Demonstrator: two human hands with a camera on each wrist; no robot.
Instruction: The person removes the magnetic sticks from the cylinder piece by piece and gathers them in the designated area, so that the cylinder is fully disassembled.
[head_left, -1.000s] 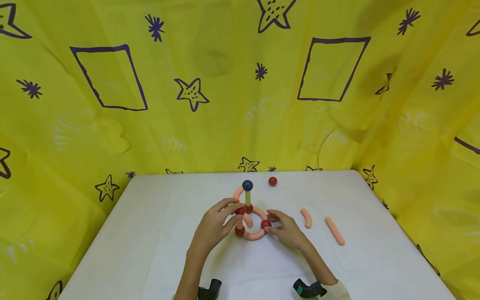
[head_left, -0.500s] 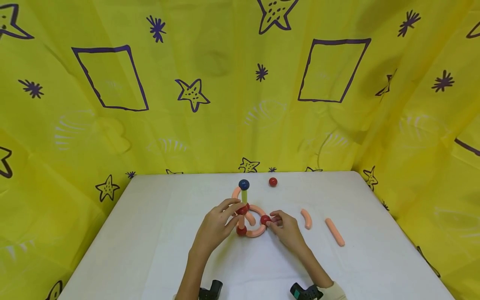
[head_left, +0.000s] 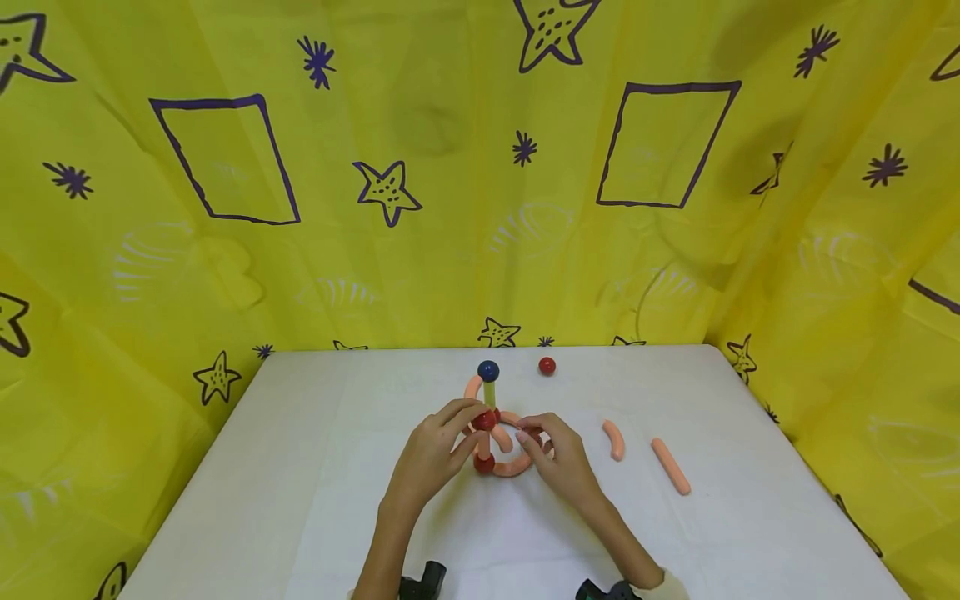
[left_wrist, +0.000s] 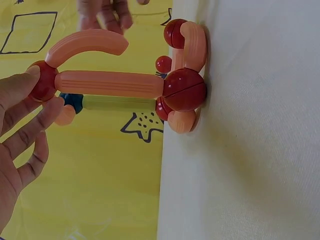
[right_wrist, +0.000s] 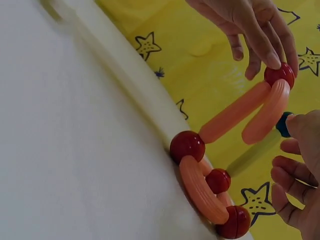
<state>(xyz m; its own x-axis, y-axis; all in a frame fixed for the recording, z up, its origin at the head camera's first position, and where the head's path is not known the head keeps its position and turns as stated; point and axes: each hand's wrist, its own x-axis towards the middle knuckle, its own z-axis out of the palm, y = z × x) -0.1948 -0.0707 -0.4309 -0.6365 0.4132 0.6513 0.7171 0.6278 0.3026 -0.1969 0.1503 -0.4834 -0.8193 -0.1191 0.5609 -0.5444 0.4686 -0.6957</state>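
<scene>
A magnetic-style ball-and-rod model stands mid-table, with curved pink rods (head_left: 512,469) and red balls forming a ring at its base. From the ring rise a straight pink rod (left_wrist: 110,84) and a yellow-green rod (head_left: 490,394) topped by a blue ball (head_left: 488,371). My left hand (head_left: 431,446) pinches the red ball (left_wrist: 47,82) atop the pink rod; another curved pink rod (left_wrist: 87,41) sticks out from that ball. Over the ring's right side, my right hand (head_left: 562,458) hovers with loosely bent fingers and nothing in them. It hides the ring's right red ball in the head view.
A loose red ball (head_left: 547,366) lies near the white table's (head_left: 337,467) back edge. Off to the right lie a short curved pink rod (head_left: 613,440) and a straight pink rod (head_left: 671,466). A yellow patterned curtain (head_left: 450,267) hangs behind and beside the table.
The right hand has let go of the ring's right red ball and moved up and slightly left. The model shifted slightly earlier; the left hand keeps its pinch on the top red ball.
</scene>
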